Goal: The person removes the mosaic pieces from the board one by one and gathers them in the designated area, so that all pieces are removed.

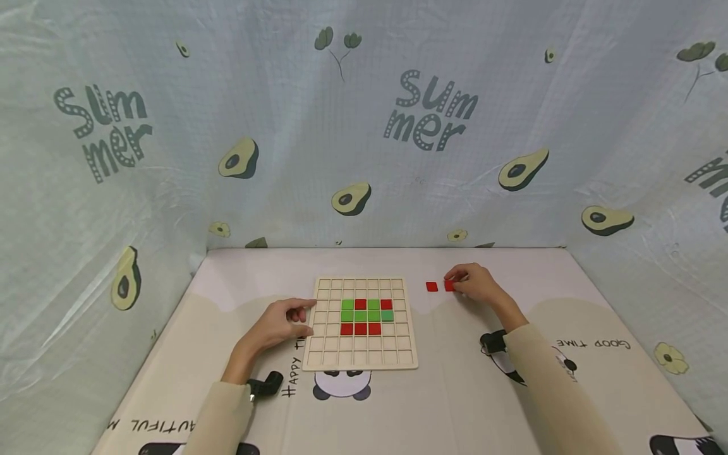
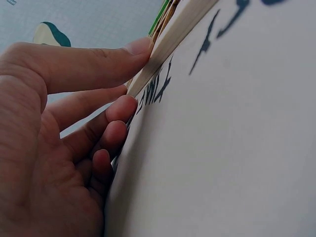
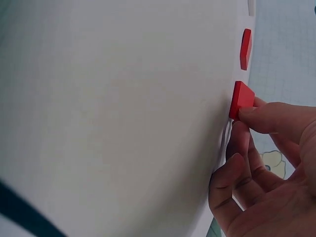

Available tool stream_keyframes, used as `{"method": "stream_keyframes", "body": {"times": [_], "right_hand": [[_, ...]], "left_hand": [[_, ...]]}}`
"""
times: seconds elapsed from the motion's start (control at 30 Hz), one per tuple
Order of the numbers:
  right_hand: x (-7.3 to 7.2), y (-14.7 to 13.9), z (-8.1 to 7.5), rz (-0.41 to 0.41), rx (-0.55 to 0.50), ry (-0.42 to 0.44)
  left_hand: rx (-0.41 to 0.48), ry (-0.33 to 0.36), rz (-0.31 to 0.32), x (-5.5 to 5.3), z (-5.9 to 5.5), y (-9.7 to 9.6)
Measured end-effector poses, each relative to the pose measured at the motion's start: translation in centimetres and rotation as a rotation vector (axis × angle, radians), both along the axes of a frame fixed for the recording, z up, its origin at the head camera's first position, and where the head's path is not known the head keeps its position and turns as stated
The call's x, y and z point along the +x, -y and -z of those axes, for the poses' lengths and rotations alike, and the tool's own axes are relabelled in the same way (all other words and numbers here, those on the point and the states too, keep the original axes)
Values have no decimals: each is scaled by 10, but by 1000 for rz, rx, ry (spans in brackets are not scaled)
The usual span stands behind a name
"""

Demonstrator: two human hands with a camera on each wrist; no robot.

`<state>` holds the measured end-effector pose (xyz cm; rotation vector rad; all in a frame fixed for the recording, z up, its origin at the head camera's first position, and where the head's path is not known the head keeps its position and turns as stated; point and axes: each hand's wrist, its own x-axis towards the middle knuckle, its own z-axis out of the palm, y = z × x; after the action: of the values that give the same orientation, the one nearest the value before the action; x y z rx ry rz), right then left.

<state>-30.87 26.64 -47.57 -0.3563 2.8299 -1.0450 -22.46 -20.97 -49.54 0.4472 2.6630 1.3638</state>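
A pale wooden grid board (image 1: 327, 360) lies on the table, with green tiles (image 1: 361, 315) and red tiles (image 1: 361, 328) set in its middle squares. Against the board's left edge rest the thumb and index finger of my left hand (image 1: 279, 323); its other fingers are bent, as the left wrist view shows. Right of the board, my right hand (image 1: 478, 284) pinches a red square tile (image 3: 242, 100) between thumb and fingers, the tile tilted close over the cloth. A second red tile (image 1: 431, 287) lies just left of it, nearer the board.
A printed cloth (image 1: 443, 404) with panda drawings and lettering covers the table. Behind and at both sides hang pale curtains (image 1: 284, 114) with avocado prints. Each wrist wears a black camera (image 1: 266, 383) on a strap.
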Motion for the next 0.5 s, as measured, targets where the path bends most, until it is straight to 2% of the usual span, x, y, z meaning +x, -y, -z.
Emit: {"method": "stream_keyframes", "body": {"times": [0.5], "right_hand": [[5, 2, -2, 42, 39, 35]], "left_hand": [[-24, 4, -8, 0, -1, 0]]}}
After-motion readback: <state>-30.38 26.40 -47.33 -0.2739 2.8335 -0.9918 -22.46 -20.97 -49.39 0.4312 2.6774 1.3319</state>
